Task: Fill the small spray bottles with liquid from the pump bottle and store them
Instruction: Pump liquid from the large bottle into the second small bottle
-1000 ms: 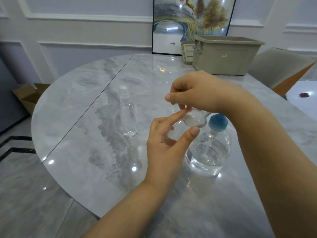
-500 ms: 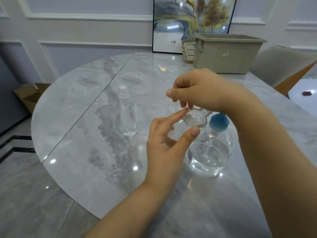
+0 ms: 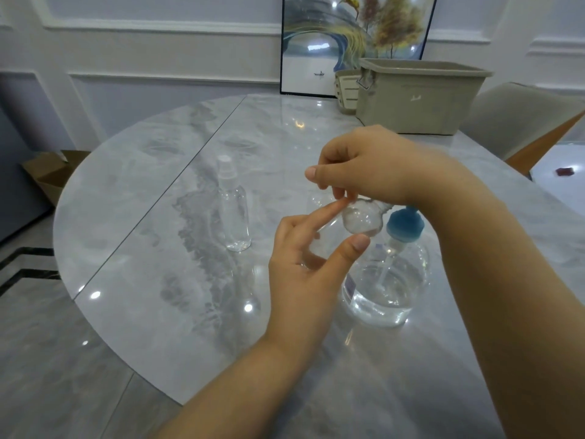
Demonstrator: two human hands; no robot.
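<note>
A round table (image 3: 133,191) holds everything. A capped spray bottle (image 3: 235,210) stands left of centre. To its right, two hands (image 3: 304,274) (image 3: 376,166) hold a small bottle (image 3: 361,220) above the table. Just right of them stands a pump bottle (image 3: 392,280). A bin (image 3: 414,96) sits at the far edge, before a leaning picture (image 3: 316,42).

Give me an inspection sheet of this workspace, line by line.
Surface: glossy grey marble table, no spill seen.
Job's things: capped spray bottle standing left; pump bottle with blue top, partly full; small clear bottle held tilted.
Clutter: beige bin and small basket at the far edge.
Hands: left hand pinches the small bottle; right hand at its top end.
Cables: nothing seen.
Surroundings: framed picture, chair, cardboard box.
</note>
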